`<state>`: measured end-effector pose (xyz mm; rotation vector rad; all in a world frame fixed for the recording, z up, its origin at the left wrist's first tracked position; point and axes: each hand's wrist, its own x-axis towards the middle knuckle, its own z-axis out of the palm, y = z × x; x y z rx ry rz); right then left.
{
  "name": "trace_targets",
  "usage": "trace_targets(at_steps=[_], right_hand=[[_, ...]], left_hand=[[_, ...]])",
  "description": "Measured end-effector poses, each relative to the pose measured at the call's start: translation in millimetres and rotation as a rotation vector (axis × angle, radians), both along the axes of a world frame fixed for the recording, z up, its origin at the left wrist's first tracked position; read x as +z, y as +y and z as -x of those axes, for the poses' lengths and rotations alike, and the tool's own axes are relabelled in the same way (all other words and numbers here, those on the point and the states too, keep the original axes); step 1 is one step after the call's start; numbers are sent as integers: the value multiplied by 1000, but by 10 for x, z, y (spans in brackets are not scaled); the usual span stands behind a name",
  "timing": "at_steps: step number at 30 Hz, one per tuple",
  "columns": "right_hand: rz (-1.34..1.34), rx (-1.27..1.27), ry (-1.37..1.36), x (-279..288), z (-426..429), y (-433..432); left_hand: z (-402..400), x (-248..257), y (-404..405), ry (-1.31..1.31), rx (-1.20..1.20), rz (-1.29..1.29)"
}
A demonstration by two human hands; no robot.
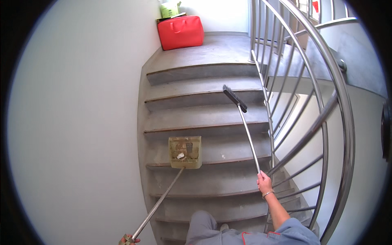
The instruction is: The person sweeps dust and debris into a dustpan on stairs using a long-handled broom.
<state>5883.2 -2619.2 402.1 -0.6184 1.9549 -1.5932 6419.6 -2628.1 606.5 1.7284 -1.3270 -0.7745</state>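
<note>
My right hand (264,182) is closed around the metal handle of a broom (248,134), close to the stair railing. The broom's dark bristled head (235,98) is at the upper steps, on their right side. At the bottom left edge, my left hand (129,240) grips the long handle of a dustpan (185,152). This dirty, yellowish pan is over a middle step, left of the broom, with a small white scrap (180,155) and dark debris in it. Whether the pan or the broom head touches a step, I cannot tell.
Grey steps (202,114) rise to a landing (225,49), where a red bag (180,32) stands by the wall with a green box (170,9) above it. A curved metal railing (347,122) runs along the right, a plain wall (76,122) along the left. Lower steps show beyond the railing.
</note>
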Motion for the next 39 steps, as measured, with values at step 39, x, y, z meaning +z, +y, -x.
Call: trace_targets(at_steps=[39], right_hand=[[-557, 176, 655, 5572, 3967, -8848]], left_hand=[[2812, 3962, -5965, -193, -122, -148]])
